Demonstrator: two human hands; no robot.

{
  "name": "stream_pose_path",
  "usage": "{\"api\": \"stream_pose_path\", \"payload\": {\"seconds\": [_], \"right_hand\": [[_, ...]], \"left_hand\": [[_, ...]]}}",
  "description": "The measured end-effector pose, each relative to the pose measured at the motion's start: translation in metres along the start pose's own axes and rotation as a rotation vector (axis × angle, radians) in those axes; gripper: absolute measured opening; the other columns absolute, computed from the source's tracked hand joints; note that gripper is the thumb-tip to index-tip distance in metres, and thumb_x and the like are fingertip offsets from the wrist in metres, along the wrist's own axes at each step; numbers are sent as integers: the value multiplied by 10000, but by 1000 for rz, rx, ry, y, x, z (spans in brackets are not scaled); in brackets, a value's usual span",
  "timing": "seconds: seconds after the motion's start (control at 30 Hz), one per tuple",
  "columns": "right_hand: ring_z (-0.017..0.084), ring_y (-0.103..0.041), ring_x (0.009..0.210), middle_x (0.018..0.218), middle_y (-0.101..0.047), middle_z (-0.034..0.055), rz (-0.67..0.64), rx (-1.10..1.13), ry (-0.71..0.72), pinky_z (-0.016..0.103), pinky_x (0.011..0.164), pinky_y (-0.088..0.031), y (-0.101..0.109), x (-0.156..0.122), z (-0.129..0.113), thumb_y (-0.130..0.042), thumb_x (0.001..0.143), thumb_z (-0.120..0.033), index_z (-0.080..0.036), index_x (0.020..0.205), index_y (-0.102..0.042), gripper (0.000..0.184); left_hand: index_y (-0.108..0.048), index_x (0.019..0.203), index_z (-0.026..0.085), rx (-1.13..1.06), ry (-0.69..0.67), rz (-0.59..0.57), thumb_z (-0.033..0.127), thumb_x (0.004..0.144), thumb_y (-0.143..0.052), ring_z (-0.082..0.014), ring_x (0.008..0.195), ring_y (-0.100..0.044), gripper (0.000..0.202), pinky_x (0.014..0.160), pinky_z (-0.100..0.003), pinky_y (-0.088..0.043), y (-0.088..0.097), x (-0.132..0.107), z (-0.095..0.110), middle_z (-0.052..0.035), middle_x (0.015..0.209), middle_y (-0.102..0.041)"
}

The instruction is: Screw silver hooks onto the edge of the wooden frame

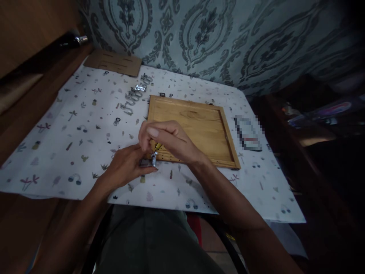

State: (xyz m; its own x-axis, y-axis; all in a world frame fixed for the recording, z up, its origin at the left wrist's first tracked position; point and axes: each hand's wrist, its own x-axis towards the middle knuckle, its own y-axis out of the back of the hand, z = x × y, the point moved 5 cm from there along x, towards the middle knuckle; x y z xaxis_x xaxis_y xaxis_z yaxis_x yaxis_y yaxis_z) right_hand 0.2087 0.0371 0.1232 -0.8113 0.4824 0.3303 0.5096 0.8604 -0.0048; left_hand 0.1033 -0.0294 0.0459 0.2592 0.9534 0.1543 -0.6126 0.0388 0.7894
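My left hand (127, 165) rests on the patterned table cover (71, 152) and pinches a small metal fitting (148, 162) against the near-left corner of a wooden tray (199, 125). Above it, my right hand (168, 139) is closed around a thin tool with a yellow handle (157, 146), its tip pointing down at the fitting. The tray lies flat with its raised rim up, and small holes show along its near edge.
A row of metal hooks (134, 97) and small rings lies left of the tray. A cardboard sheet (114, 62) sits at the back left. A blurred flat object (248, 133) lies right of the tray. Dark furniture stands to the right.
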Motion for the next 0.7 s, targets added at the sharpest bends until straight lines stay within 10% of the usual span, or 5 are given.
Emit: {"api": "stream_pose_path", "payload": {"seconds": [0.17,0.33,0.7], "right_hand": [[97,-649,803,943,-694,9,-102,91,31,242,759,-539,10,8,1,-588,973,-350,-181,1091,-689,230],[35,-342,372,467,-436,-134,-94,231,-60,159,439,-339,7,7,10,-539,989,-352,-185,1115,-628,228],[72,-188,383,464,-242,-128,714,143,101,204,393,-199,-1,-12,10,-524,1002,-384,-243,887,-527,182]], "left_hand": [[-652,1076,233,-32,12,1,505,874,-736,-225,859,-694,349,744,-327,-530,2,0,1,-20,985,-729],[-642,1110,234,-22,22,-29,494,893,-719,-224,854,-686,347,706,-311,-497,2,1,2,-19,983,-717],[-641,1098,200,-25,51,-44,527,866,-740,-208,822,-663,413,682,-289,-457,0,1,0,-13,946,-688]]}}
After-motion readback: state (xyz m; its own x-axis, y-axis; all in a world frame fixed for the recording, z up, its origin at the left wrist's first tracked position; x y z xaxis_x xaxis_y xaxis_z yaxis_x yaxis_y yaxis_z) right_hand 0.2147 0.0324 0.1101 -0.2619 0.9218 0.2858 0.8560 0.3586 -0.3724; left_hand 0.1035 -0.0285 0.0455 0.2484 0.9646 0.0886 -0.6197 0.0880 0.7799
